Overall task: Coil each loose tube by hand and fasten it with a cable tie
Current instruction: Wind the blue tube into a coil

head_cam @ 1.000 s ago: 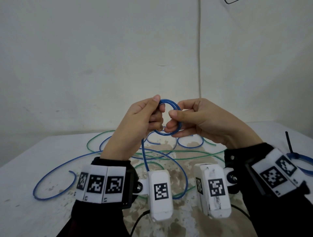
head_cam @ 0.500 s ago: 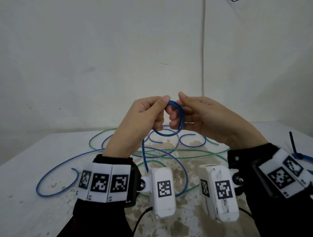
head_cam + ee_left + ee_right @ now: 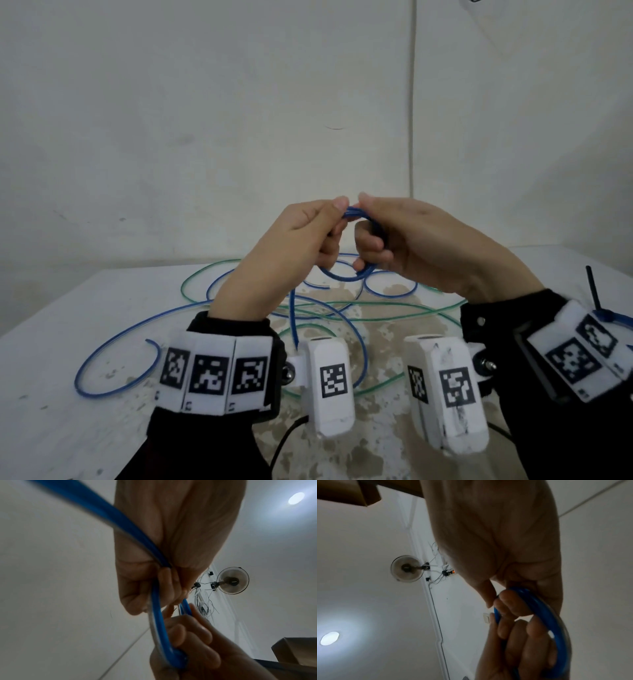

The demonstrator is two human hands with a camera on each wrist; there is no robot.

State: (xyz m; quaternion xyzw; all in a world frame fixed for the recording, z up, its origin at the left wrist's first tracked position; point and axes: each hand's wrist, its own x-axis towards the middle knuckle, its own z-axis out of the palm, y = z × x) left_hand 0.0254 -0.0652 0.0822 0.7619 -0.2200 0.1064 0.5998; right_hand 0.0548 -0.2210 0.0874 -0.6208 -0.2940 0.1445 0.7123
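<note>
A: What lies on the table (image 3: 61, 342), from the left?

B: The blue tube (image 3: 113, 346) sweeps out in a wide loose arc at the left, its free end curling back toward the left wrist. Behind the hands lies a tangle: green tube (image 3: 202, 277) and more blue loops crossing each other on the stained middle of the top. At the far right edge a black cable tie (image 3: 594, 289) sticks up from a blue bundle (image 3: 616, 317), partly hidden by the right wrist band.

A: Anything in the way?

B: The wrist cameras and sleeves cover the near part of the tangle, so I can't follow which strand goes where under them.

A: And the hands?

B: Both are raised above the table, facing each other, thumbs nearly meeting at the top. The left hand (image 3: 291, 246) has its fingers curled round the left side of a small blue coil (image 3: 346, 275), thumb pinching the top; a strand drops straight down from it toward the table. The right hand (image 3: 421, 250) grips the coil's right side, fingers hooked through the ring, as the right wrist view shows

A: So the coil is in the air?

B: Yes, held between both hands, clear of the table
</note>
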